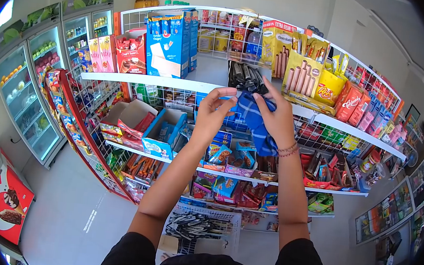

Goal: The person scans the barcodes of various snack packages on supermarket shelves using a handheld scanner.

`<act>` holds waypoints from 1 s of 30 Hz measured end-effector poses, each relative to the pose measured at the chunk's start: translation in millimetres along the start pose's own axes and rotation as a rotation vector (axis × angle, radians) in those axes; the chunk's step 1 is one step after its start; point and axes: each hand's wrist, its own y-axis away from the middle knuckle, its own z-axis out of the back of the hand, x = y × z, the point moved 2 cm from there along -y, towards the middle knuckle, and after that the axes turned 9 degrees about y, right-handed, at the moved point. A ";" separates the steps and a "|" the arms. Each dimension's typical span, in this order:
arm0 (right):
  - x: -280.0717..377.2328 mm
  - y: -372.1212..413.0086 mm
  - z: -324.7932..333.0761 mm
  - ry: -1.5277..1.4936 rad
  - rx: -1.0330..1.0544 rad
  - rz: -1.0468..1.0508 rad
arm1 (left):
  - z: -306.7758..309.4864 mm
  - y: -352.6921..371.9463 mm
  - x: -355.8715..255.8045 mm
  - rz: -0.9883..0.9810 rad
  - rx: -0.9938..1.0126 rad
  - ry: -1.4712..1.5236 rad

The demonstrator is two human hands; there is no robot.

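Observation:
My right hand (271, 112) holds a blue checked cloth (258, 122), which hangs down in front of the shelf from between thumb and fingers. My left hand (216, 110) is raised just left of the cloth, its thumb and fingertips brought together in a pinch; whether anything is between them is too small to tell. Behind both hands, at the edge of the top shelf (150, 81), lies an open box of dark wrapped sticks (247, 78).
Blue wafer boxes (166, 51) and yellow snack boxes (299, 74) flank the hands. Lower shelves (238, 176) hold many snack packs. A basket of black-and-white packets (200, 226) is below my arms. Drink fridges (27, 89) line the left wall.

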 end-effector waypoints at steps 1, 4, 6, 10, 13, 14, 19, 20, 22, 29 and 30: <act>1.8 1.9 0.5 0.003 0.038 -0.092 | 3.0 -0.2 1.0 -0.009 -0.001 0.002; 9.2 21.4 7.8 -0.023 0.065 -0.107 | 12.6 1.5 -0.8 -0.060 -0.020 -0.059; 12.9 29.3 8.4 0.051 0.128 -0.080 | 17.7 -1.9 -3.0 -0.091 -0.027 -0.090; 11.3 24.5 -4.6 0.030 0.186 -0.105 | 18.6 -10.0 -3.5 -0.224 -0.023 -0.288; -0.1 16.3 -19.2 0.038 0.234 -0.126 | 21.9 -23.2 6.6 -0.372 0.001 -0.454; -0.2 13.9 -21.5 0.047 0.271 -0.138 | 21.1 -25.8 8.4 -0.399 0.007 -0.536; -6.4 11.5 -30.9 -0.079 0.303 -0.160 | 21.2 -29.8 20.0 -0.399 0.008 -0.623; -5.2 12.2 -30.0 -0.112 0.305 -0.183 | 21.6 -31.9 21.2 -0.360 0.030 -0.557; -5.2 13.3 -27.9 -0.136 0.326 -0.211 | 22.0 -35.8 22.7 -0.319 0.049 -0.490; -6.0 7.2 -35.0 -0.193 0.343 -0.206 | 18.6 -50.1 23.9 -0.271 0.086 -0.530; -6.1 4.4 -36.5 -0.192 0.340 -0.207 | 18.9 -51.5 24.2 -0.287 0.111 -0.524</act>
